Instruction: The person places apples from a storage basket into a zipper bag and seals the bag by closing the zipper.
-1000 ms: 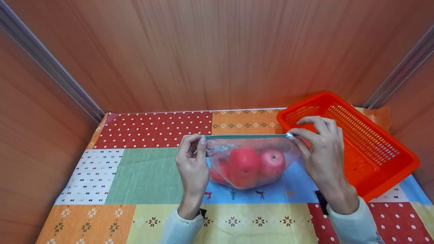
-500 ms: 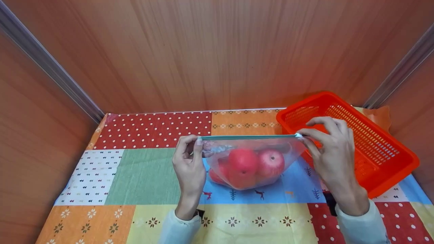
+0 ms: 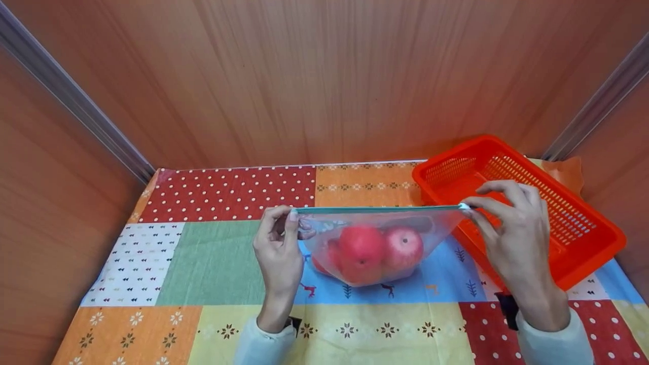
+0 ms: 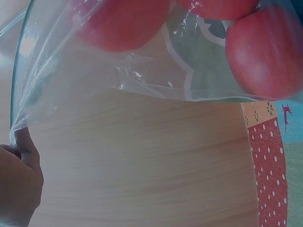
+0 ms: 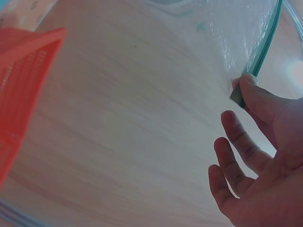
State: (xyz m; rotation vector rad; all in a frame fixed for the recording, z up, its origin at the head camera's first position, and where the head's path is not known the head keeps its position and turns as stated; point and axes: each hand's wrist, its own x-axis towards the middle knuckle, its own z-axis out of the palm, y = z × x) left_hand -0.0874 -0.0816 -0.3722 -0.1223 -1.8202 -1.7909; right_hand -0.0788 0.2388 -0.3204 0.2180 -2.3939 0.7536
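A clear zip bag (image 3: 324, 241) with a green strip (image 3: 375, 209) along its top holds several red apples (image 3: 362, 248). Its bottom is low over the blue part of the cloth. At the strip's left end, my left hand (image 3: 278, 251) pinches the bag between thumb and fingers. Opposite it, my right hand (image 3: 519, 243) pinches the strip's right end at a small white piece (image 3: 464, 206), other fingers held apart. The strip runs nearly straight between both hands. In the left wrist view, apples (image 4: 265, 52) show through the plastic. The right wrist view shows the thumb and forefinger gripping the strip's end (image 5: 238, 94).
An orange-red plastic basket (image 3: 588, 253) with slotted walls stands at the right, partly behind my right hand. A patchwork cloth (image 3: 218, 263) covers the table. Wood-grain panels (image 3: 324, 81) rise at the back and both sides.
My right hand and the white piece have moved right along the bag's top, while my left hand has shifted slightly left. More of the green strip shows between them. The apples have hardly moved.
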